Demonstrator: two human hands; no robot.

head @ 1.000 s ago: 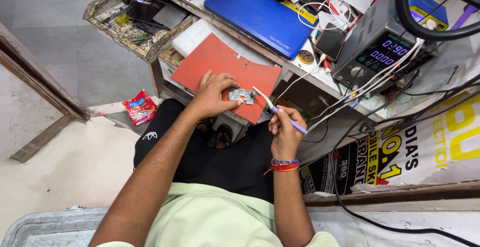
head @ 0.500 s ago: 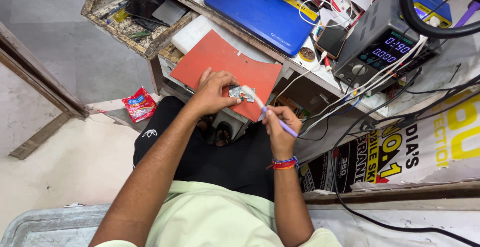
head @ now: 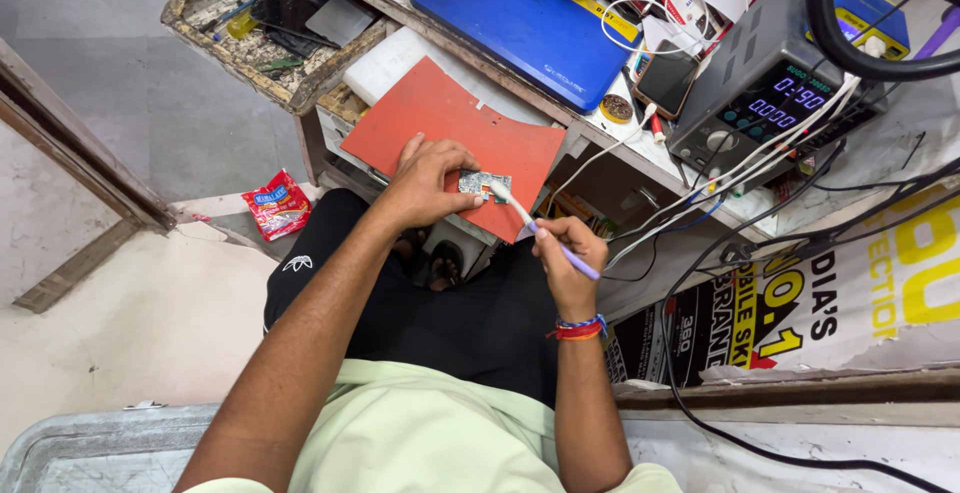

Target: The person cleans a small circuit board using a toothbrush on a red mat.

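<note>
Left grip (head: 425, 185) pinches a small circuit board (head: 484, 185) steady on the red mat (head: 440, 118); right grip (head: 568, 248) clasps a toothbrush (head: 540, 230), bristles meeting the board beside it.

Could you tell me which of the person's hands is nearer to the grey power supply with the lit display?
Right. The right hand sits just below-left of the grey power supply; the left hand lies farther left, holding a small circuit board.

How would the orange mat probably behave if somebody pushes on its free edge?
The orange mat probably bends easily: it looks thin and overhangs the bench edge. It may slide little, since the left hand presses a small circuit board onto it. It looks light for its size.
</note>
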